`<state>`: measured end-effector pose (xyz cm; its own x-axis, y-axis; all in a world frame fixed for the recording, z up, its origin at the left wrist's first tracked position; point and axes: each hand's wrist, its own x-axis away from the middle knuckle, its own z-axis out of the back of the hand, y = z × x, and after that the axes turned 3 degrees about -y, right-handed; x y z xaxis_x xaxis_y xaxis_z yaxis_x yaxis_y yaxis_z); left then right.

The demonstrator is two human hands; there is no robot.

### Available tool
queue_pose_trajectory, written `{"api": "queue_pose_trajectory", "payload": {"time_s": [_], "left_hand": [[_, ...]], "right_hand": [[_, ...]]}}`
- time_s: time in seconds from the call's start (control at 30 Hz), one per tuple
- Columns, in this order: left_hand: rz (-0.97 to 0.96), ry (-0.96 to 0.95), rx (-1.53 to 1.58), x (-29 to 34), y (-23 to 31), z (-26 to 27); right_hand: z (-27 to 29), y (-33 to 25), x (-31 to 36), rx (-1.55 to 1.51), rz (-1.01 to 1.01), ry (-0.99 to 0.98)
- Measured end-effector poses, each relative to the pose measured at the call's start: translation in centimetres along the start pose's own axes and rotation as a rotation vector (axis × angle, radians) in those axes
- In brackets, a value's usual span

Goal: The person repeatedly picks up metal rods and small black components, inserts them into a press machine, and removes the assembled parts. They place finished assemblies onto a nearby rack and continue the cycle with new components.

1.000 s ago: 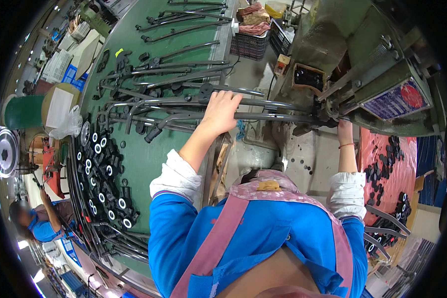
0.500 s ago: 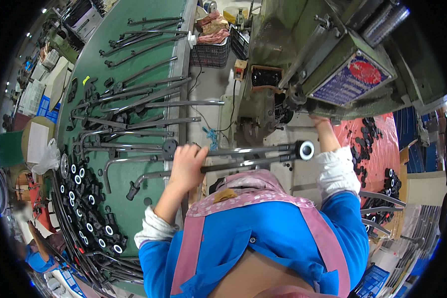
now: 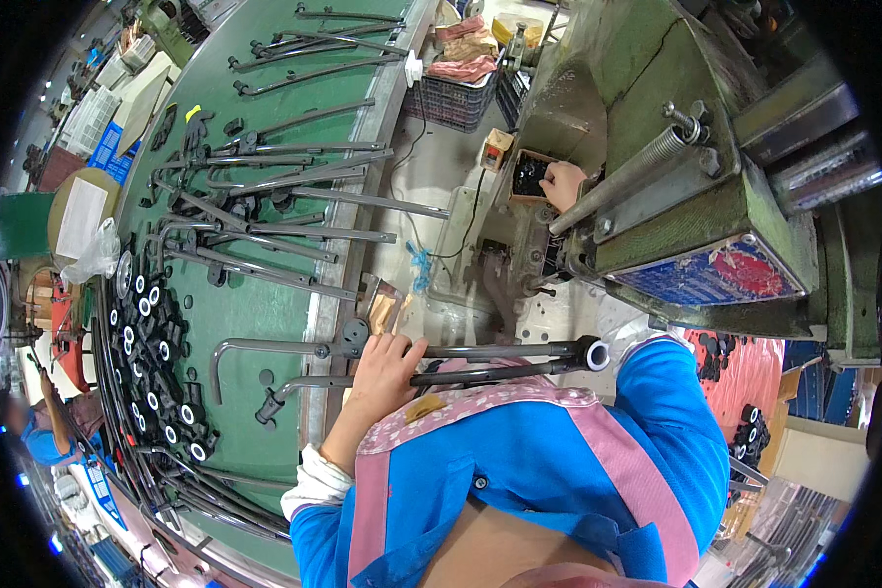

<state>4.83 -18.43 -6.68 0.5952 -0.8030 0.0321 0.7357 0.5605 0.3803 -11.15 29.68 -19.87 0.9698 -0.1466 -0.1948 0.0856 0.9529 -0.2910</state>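
Observation:
My left hand (image 3: 384,377) is closed around a dark metal tube frame (image 3: 495,351), held level in front of my apron. It has two roughly parallel tubes. They meet at the right in a black joint with a white ring (image 3: 598,355); on the left their bent ends reach over the green table (image 3: 250,318). My right hand (image 3: 564,184) reaches behind the lever of a green press (image 3: 647,230). Its bent fingers dip into a small box (image 3: 530,199) of small black parts (image 3: 529,169). The fingertips are partly hidden, so I cannot see what they pinch.
Many metal tubes (image 3: 294,232) lie across the table, with black white-ringed fittings (image 3: 157,392) at its left. A switch box (image 3: 497,149) and black crate (image 3: 451,103) stand beyond. Black discs lie on a red sheet (image 3: 755,367) at right. Another person (image 3: 59,421) works far left.
My right hand has moved from beneath the press head, up and left, into the small parts box. My left hand still grips the tube frame. The view has shifted.

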Motion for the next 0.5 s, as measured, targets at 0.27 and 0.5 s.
{"api": "queue_pose_trajectory", "payload": {"time_s": [0.27, 0.5], "left_hand": [[0.026, 0.017, 0.029, -1.0, 0.4, -0.4], [-0.038, 0.016, 0.03, -1.2, -0.1, -0.4]], "right_hand": [[0.6, 0.6, -1.2, 0.039, -0.031, -0.002], [3.3, -0.9, 0.0, -0.105, -0.135, -0.013]]}}
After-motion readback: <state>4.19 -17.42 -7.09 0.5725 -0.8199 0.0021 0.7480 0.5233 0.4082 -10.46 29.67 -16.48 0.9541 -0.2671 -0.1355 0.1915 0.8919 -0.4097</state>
